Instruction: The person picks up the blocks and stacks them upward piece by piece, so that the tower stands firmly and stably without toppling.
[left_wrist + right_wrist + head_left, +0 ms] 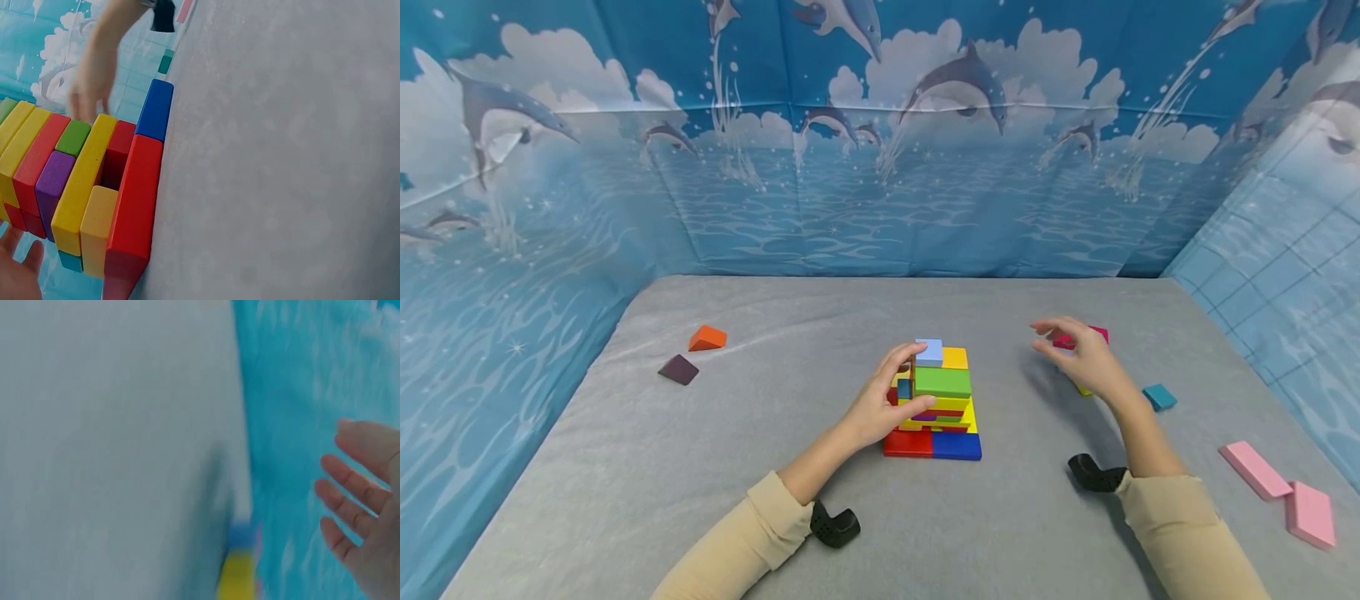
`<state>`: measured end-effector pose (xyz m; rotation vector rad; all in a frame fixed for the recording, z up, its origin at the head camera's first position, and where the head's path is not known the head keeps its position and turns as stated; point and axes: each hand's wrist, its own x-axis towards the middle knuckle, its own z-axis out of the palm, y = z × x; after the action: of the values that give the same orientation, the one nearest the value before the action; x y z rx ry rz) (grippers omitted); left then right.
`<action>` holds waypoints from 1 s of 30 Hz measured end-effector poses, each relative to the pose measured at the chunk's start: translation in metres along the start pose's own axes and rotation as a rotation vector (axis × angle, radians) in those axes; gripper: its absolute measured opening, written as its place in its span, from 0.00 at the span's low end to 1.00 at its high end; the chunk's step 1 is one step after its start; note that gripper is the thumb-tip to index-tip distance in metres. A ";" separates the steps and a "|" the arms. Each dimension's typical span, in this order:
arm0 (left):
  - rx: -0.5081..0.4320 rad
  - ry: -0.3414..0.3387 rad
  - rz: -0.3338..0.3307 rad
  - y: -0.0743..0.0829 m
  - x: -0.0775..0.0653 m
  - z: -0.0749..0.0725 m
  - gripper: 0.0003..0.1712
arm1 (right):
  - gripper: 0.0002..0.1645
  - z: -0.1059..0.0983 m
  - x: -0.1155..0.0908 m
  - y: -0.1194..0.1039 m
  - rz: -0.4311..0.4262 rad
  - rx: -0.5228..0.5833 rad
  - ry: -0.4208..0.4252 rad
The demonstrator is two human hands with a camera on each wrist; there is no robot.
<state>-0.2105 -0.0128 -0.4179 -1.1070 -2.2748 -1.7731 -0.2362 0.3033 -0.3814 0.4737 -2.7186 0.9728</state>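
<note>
A stack of coloured wooden blocks stands mid-table, with a red block [907, 444] and a blue block [957, 447] at its base. Higher up are a green block [942, 382], a yellow block [955, 358] and a light blue block [929, 353]. My left hand [871, 407] is at the stack's left side, thumb along the front and fingers reaching toward the back, fairly straight. To the right, my right hand [1086, 358] hovers with spread fingers and nothing in them. Behind it shows a magenta block [1099, 333]; a yellow-green block [1083, 390] is mostly hidden.
On the right lie a teal block [1160, 397] and two pink blocks [1255, 469]. An orange block [707, 338] and a dark purple block [678, 370] are at the far left. A dolphin-print curtain [850, 208] borders the grey table [625, 467].
</note>
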 end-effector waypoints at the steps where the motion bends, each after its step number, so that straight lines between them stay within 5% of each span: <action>1: -0.002 -0.002 -0.004 0.000 0.000 0.000 0.36 | 0.19 -0.004 -0.004 0.009 0.025 -0.028 -0.011; 6: -0.002 -0.005 -0.027 0.001 0.000 0.000 0.36 | 0.22 -0.014 -0.018 0.037 0.127 -0.175 -0.096; 12: -0.001 -0.007 -0.041 0.002 0.000 -0.001 0.36 | 0.26 -0.010 -0.021 0.047 0.171 -0.237 -0.132; 30: -0.015 -0.007 -0.010 0.001 0.001 0.000 0.35 | 0.19 0.015 -0.010 0.035 -0.002 -0.083 -0.062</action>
<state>-0.2103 -0.0122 -0.4169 -1.1085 -2.2783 -1.7959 -0.2411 0.3218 -0.4165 0.4992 -2.7997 0.8550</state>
